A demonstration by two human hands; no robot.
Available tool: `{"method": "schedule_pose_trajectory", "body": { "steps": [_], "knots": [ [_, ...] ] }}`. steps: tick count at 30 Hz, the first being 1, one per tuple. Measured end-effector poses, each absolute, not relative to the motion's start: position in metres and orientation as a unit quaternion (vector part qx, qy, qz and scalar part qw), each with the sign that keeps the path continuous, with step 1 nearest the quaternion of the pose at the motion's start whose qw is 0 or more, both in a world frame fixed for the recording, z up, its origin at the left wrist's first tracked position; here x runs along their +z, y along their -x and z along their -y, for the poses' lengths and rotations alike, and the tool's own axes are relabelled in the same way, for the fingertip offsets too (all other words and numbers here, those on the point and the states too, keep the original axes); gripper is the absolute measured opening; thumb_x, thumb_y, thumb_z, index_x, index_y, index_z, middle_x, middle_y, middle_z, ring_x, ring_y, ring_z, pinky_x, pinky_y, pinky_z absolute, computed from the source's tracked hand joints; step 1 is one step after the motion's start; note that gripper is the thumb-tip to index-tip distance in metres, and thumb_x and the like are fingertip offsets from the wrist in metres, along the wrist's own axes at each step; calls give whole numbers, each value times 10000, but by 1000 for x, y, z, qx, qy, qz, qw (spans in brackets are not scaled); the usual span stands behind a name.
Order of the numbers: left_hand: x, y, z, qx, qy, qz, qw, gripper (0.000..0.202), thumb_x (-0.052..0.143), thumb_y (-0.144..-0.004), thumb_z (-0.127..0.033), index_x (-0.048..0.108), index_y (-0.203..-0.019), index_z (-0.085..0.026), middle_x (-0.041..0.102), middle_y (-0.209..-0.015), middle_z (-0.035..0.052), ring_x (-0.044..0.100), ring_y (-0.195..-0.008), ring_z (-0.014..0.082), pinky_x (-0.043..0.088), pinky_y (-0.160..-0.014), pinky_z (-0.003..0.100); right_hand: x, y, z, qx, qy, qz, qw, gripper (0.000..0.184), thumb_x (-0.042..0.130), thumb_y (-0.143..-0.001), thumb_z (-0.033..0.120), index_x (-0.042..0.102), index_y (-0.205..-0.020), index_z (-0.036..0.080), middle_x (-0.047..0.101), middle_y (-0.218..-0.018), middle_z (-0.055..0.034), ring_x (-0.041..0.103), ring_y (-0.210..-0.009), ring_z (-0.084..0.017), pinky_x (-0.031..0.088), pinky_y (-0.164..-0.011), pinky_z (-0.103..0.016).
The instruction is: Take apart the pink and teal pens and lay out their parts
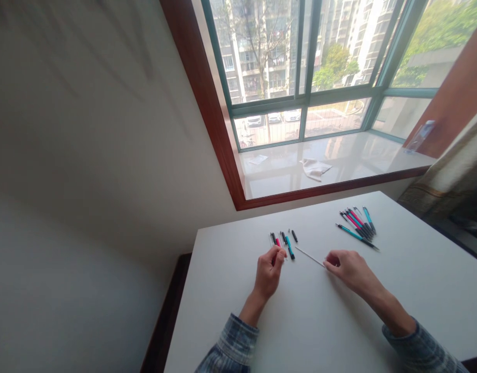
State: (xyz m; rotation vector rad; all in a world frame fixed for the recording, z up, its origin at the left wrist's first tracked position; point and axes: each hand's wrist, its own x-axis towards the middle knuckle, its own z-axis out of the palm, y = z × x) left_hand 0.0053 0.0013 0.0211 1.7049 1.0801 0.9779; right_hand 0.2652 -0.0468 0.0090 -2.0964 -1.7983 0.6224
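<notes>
White rod (309,256): lies on the tabletop (393,311) between the two hands, slanting, its right end at the fingertips (324,263) of the right hand (349,269). Those fingers are held close together; whether they pinch the rod or merely touch it cannot be determined. The fingers of the left hand (267,272) are drawn together into a pinch, tips bunched just beside the near end of a row of pen parts (283,241). Any item in that pinch is too small and too hidden to identify.

The row comprises black, pink and teal pieces, lying roughly parallel toward the far edge of the tabletop. A teal pen barrel (289,247) lies nearest the rod. Farther right, near the far right edge, lies a cluster of pens (357,225) in pink, teal and black, with one long teal pen (357,237) apart at its near side, well clear of both hands. Plaid sleeves (236,344) cover both forearms at the near edge. Beyond the far edge is a window sill (285,176) bearing a white cloth (315,168).
</notes>
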Motion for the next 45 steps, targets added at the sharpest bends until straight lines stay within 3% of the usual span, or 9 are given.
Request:
{"method": "schedule_pose_trajectory", "body": {
  "steps": [15, 22, 45],
  "knots": [
    [24, -7, 0, 386, -689, -436, 430, 391, 475, -1021, -476, 615, -804, -183, 495, -658, -25, 408, -609, 130, 341, -620, 246, 11, -241, 43, 215, 714, 649, 151, 167, 605, -878, 296, 721, -784, 222, 748, -792, -23, 668, -728, -179, 393, -666, -277],
    [27, -9, 1, 382, -689, -444, 427, 440, 467, -1013, -539, 612, -794, -186, 497, -643, -28, 424, -600, 133, 350, -616, 245, 16, -226, 39, 213, 729, 633, 148, 186, 613, -896, 323, 730, -789, 226, 764, -822, -33, 678, -752, -191, 397, -660, -280],
    [27, -13, 3, 382, -690, -440, 430, 427, 466, -1011, -521, 626, -807, -181, 496, -651, -21, 422, -606, 137, 362, -624, 249, 26, -194, 16, 207, 776, 581, 130, 234, 614, -904, 392, 787, -885, 235, 798, -919, -94, 738, -877, -245, 464, -720, -282]
  ]
}}
